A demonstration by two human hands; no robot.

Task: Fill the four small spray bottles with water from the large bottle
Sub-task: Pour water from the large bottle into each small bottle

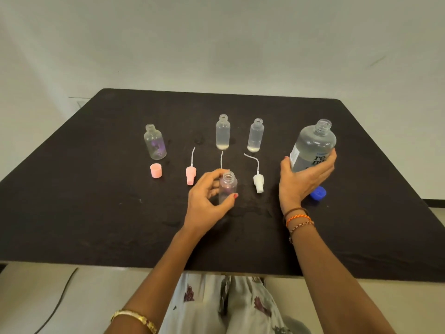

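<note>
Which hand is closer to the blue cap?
The right hand. It grips the large bottle just above the blue cap, which peeks out beside its wrist. The left hand holds a small bottle farther away.

We see a black table [96, 189]. At its 10 o'clock sits a pink cap [155, 170], beside it a pink spray head [191, 175]; a white spray head [258, 183] at centre-right. Blue cap [318, 192] at 3 o'clock. Clear small bottles; the left bottle [155, 141] shows a purple tint. Large bottle [311, 147] is clear with black lettering. Orange and brown wristbands [298, 219], gold bracelet [134, 318], red nails, white floral-print clothing [216, 307].
</note>
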